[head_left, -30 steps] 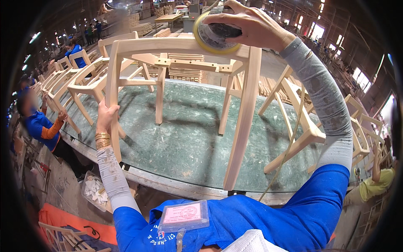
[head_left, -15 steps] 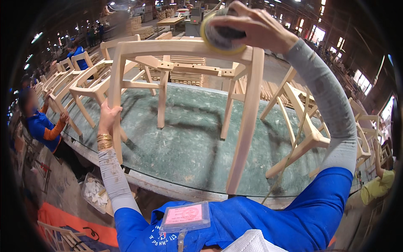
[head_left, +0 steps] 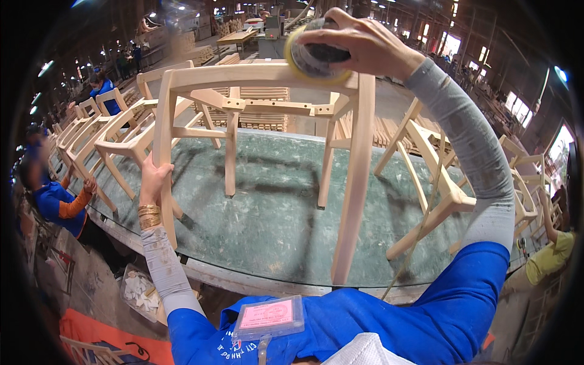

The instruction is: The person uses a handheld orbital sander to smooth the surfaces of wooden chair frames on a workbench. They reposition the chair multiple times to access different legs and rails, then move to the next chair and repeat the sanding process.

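A bare pale wooden chair frame [head_left: 261, 74] stands upright on the green worktable [head_left: 267, 243] in front of me. My left hand [head_left: 156, 177] is closed round its left upright, below the top rail. Up at the right part of the top rail, my right hand [head_left: 371, 45] grips a round palm sander [head_left: 317, 53] with a dark body and a yellow rim. The sander is tilted, its yellow side against the rail near the right corner. My palm and fingers cover part of its body.
Another wooden chair frame [head_left: 447, 182] lies tipped to the right, with a thin hose [head_left: 431, 204] hanging before it. Several chair frames [head_left: 125, 137] line the table's left. A person in blue [head_left: 61, 204] works there. A bin of scraps [head_left: 139, 291] stands below the table's edge.
The sander and my right hand have shifted slightly left along the top rail. My left hand keeps its hold on the upright. The whole view has moved a little.
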A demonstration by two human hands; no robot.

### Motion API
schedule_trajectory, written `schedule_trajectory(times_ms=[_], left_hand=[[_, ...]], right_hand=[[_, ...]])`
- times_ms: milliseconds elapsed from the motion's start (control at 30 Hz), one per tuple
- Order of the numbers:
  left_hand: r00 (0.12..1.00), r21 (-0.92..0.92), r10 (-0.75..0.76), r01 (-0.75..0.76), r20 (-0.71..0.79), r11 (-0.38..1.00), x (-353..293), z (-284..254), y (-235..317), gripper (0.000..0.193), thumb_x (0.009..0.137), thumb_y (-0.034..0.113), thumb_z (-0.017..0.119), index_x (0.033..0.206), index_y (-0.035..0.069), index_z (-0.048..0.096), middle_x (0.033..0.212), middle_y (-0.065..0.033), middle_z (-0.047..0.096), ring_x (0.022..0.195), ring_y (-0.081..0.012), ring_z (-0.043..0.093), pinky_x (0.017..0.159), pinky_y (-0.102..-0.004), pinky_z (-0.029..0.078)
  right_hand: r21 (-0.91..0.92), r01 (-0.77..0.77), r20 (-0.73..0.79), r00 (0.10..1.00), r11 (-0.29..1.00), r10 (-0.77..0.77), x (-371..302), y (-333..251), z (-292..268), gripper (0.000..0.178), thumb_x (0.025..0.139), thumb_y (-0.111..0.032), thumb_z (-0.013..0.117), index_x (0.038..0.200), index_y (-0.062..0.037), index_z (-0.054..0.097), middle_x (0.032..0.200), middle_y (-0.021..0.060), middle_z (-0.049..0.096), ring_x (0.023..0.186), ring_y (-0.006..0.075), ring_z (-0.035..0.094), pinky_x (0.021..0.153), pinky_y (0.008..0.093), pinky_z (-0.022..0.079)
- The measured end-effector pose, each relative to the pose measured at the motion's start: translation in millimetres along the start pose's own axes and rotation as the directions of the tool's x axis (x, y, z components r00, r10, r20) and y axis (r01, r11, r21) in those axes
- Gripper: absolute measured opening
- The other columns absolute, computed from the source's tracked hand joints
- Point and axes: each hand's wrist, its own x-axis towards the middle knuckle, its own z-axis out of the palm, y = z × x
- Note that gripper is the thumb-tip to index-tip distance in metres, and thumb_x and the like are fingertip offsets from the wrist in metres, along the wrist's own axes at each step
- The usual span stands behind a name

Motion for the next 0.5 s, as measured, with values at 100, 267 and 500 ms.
schedule_trajectory(times_ms=[100,267,500], left_hand=[[1.0,-0.018,-0.024,0.024,0.015,1.0,2.2,-7.7,-6.4,0.038,0.07,0.008,0.06,0.106,0.0,0.053,0.069,-0.0031,0.053,0.048,-0.0121,0.052,0.042,-0.0255,0.045],[1.0,-0.037,-0.027,0.028,0.009,0.999,-3.3,0.1,3.2,0.036,0.07,0.008,0.06,0.104,0.0,0.053,0.068,-0.0022,0.052,0.047,-0.0117,0.052,0.042,-0.0253,0.045],[1.0,-0.015,-0.026,0.026,0.014,1.0,-1.3,-5.4,-1.6,0.033,0.07,0.008,0.059,0.102,0.0,0.053,0.068,-0.002,0.052,0.048,-0.0113,0.052,0.043,-0.0253,0.046]], right_hand=[[0.15,-0.031,0.129,0.992,0.988,0.012,6.6,-5.5,-24.5,0.061,0.072,-0.021,0.073,0.128,-0.0293,0.052,0.106,0.0168,0.046,0.076,0.0285,0.059,0.067,0.0368,0.05],[0.157,-0.135,0.208,0.973,0.978,0.101,4.5,-10.4,-29.4,0.058,0.073,-0.019,0.072,0.128,-0.0291,0.052,0.104,0.0161,0.047,0.076,0.028,0.06,0.065,0.0368,0.051],[-0.048,-0.188,0.122,0.974,0.981,0.193,18.2,6.9,-42.1,0.059,0.071,-0.022,0.07,0.126,-0.0289,0.052,0.105,0.018,0.048,0.078,0.0331,0.06,0.068,0.0405,0.051]])
